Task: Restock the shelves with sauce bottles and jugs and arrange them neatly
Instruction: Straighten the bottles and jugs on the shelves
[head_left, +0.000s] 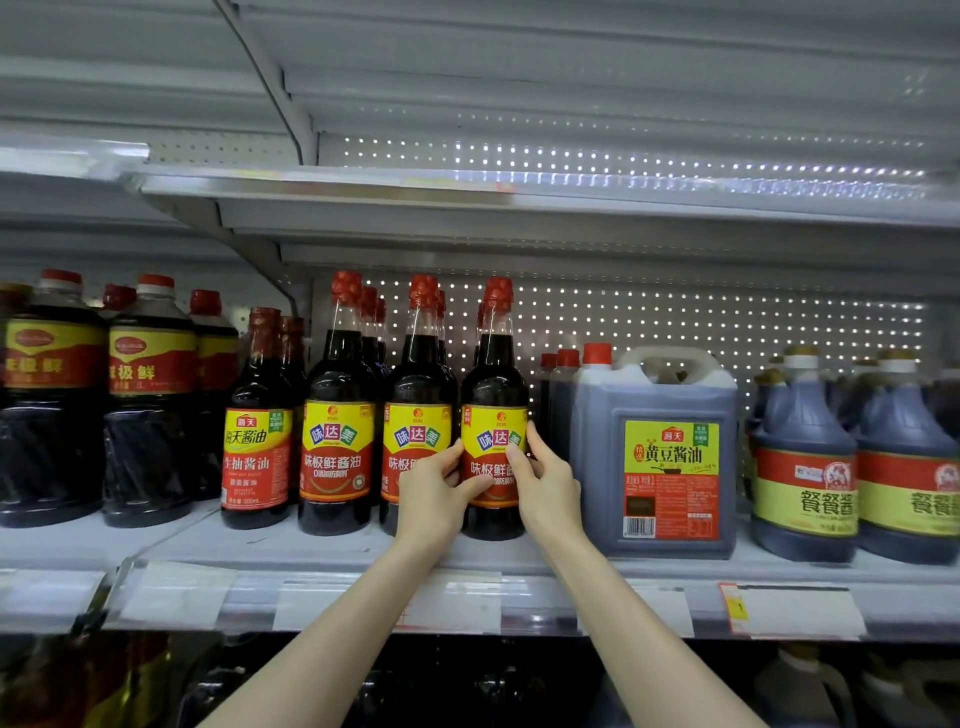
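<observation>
Soy sauce bottle (493, 415), red-capped with a yellow and red label, is standing near the front of a grey shop shelf (311, 545). It is sitting between a large handled jug (670, 467) on its right and a matching bottle (418, 415) just beside it on its left. Tall and narrow, it could be tipping off the front edge or knocking its neighbour if twisted too hard. Left hand (431, 499) and right hand (545, 483) are both gripping its label, fingers curling round either side, thumbs lying across the front.
</observation>
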